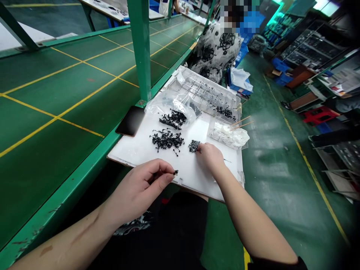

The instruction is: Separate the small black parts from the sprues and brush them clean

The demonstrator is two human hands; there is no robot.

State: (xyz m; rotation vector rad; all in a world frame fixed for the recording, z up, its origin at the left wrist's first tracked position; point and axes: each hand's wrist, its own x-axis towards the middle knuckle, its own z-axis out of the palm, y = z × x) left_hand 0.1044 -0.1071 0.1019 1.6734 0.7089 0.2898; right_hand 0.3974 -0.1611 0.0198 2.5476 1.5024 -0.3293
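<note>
My left hand (150,182) is closed in a pinch, thumb against forefinger, above the near edge of the white board (137,150). A small black piece (176,172) sticks out from its fingertips. My right hand (210,157) reaches down to a small pile of tiny grey and black parts (194,146), its fingertips pressed together at the pile's right side. Whatever lies between them is too small to make out. Left of that pile is a loose heap of black branched pieces (167,140). More black pieces (173,119) spill from a clear plastic bag (180,101).
A dark phone (130,120) lies at the board's left edge. Behind stands a clear compartment tray (202,88). To the right, a box with white cloth (229,134) holds two thin sticks. A green post (140,52) rises beside the green conveyor (84,82). Another person (216,48) sits beyond.
</note>
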